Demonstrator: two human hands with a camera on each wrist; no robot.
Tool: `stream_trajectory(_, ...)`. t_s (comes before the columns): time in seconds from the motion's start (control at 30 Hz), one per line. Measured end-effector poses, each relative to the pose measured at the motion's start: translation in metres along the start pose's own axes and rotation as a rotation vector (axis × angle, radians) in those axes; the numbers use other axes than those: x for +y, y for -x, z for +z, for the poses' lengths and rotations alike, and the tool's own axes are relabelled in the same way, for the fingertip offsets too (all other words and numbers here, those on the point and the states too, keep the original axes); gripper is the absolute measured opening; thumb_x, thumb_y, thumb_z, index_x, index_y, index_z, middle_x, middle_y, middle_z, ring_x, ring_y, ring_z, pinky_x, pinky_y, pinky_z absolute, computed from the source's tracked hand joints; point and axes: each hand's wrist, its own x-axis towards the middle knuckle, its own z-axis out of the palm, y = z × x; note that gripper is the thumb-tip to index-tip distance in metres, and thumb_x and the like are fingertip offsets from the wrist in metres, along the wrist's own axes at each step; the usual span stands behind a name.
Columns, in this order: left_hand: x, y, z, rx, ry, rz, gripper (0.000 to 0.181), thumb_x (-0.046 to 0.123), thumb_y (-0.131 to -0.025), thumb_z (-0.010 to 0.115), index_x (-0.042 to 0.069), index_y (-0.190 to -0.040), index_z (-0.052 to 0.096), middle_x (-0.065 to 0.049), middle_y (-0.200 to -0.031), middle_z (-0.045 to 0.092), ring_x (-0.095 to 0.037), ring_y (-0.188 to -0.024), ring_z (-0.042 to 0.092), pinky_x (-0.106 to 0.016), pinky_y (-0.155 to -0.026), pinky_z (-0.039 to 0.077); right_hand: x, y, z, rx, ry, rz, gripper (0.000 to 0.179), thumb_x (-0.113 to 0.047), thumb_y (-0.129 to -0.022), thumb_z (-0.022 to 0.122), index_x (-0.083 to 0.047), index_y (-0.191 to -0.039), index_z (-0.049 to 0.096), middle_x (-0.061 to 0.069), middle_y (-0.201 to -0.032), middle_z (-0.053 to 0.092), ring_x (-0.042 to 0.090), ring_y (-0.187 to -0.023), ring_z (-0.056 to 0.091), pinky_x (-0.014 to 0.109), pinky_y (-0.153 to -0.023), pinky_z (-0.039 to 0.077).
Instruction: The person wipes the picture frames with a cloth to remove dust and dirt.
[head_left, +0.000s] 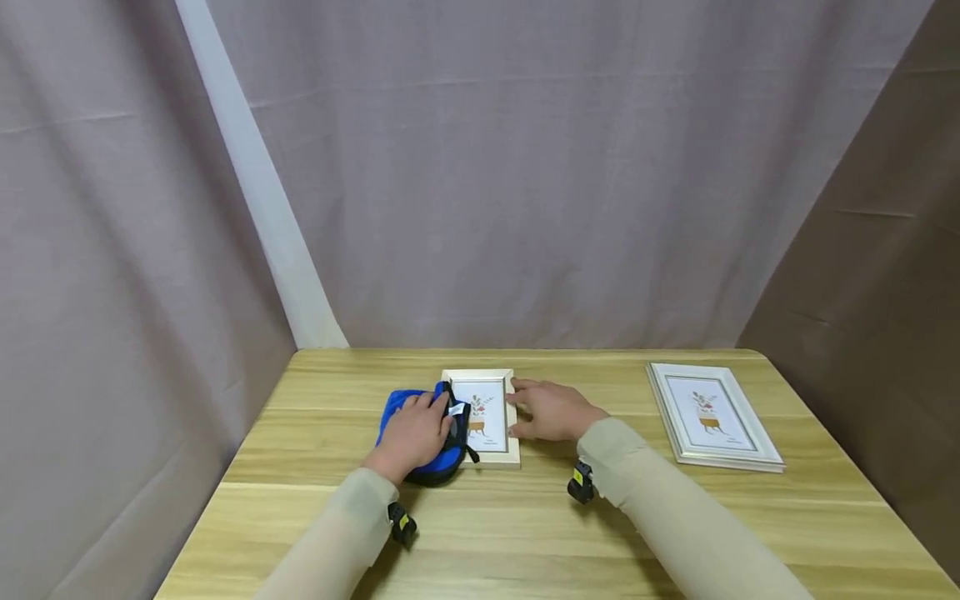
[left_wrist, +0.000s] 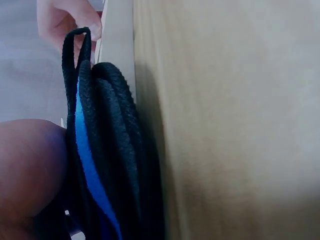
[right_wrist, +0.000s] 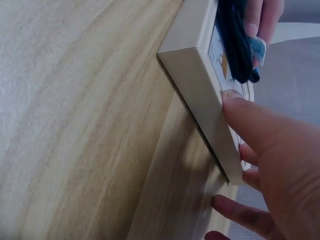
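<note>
A folded blue cloth [head_left: 452, 460] with black edging, a small loop and a white label lies partly over the left side of a cream picture frame [head_left: 512, 457]. My left hand [head_left: 414, 431] rests on top of the cloth, its fingers gripping the folds near the label. The frame lies flat on the table and shows a plant print. At its right side my right hand [head_left: 553, 409] touches the border. In the right wrist view, the thumb [right_wrist: 250, 117] lies on the rim, two fingertips touch farther along the edge, and other fingers reach down beside the frame.
A second white picture frame [head_left: 765, 446] with a similar print lies to the right, seemingly stacked on another frame. The wooden table [head_left: 480, 533] meets a grey curtain [head_left: 480, 208] at its back edge. Each wrist carries a small black camera.
</note>
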Motion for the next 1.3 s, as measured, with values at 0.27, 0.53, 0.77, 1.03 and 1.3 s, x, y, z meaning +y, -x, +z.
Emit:
stream_trajectory(0.27,-0.002,-0.015,-0.004,-0.001,0.013,0.001,0.055,0.036,-0.118,0.051,0.009,-0.165,0.051,-0.020,-0.162,0.053,-0.045,-0.148,0.048,-0.067,-0.118,0.043,-0.003,0.001,-0.004,0.009,-0.001,-0.005,0.069,-0.049,-0.100,0.080,-0.013,-0.157,0.063,0.013,-0.174,0.041,0.043,-0.152,0.048,0.058,-0.119,0.045)
stream_trajectory(0.53,-0.001,-0.022,-0.008,0.026,0.007,0.004,0.054,0.035,-0.117,0.051,0.008,-0.164,0.052,-0.020,-0.162,0.054,-0.046,-0.147,0.049,-0.063,-0.116,0.046,-0.007,-0.002,-0.008,0.000,0.056,0.012,0.068,-0.048,-0.099,0.082,-0.014,-0.156,0.064,0.013,-0.173,0.042,0.040,-0.154,0.047,0.058,-0.118,0.047)
stream_trajectory(0.77,0.001,-0.019,-0.006,0.016,0.029,-0.050,0.055,0.036,-0.116,0.052,0.014,-0.166,0.051,-0.014,-0.165,0.051,-0.043,-0.151,0.044,-0.071,-0.117,0.041,-0.013,-0.003,-0.004,-0.023,0.189,-0.016,0.070,-0.051,-0.104,0.075,-0.011,-0.158,0.060,0.011,-0.174,0.041,0.044,-0.149,0.052,0.060,-0.111,0.052)
stream_trajectory(1.03,-0.002,-0.012,0.001,0.030,0.019,-0.044,0.054,0.037,-0.113,0.055,0.015,-0.163,0.055,-0.013,-0.162,0.054,-0.042,-0.149,0.046,-0.070,-0.113,0.044,-0.018,0.001,-0.002,-0.024,0.174,-0.010,0.069,-0.050,-0.104,0.075,-0.010,-0.158,0.060,0.011,-0.173,0.042,0.038,-0.150,0.052,0.057,-0.110,0.054)
stream_trajectory(1.3,-0.001,0.002,-0.002,0.049,0.025,-0.028,0.053,0.035,-0.111,0.055,0.016,-0.161,0.058,-0.013,-0.160,0.057,-0.042,-0.147,0.048,-0.071,-0.112,0.044,-0.013,-0.001,0.000,-0.023,0.192,0.005,0.071,-0.054,-0.104,0.074,-0.014,-0.160,0.059,0.006,-0.174,0.041,0.033,-0.152,0.050,0.052,-0.111,0.054)
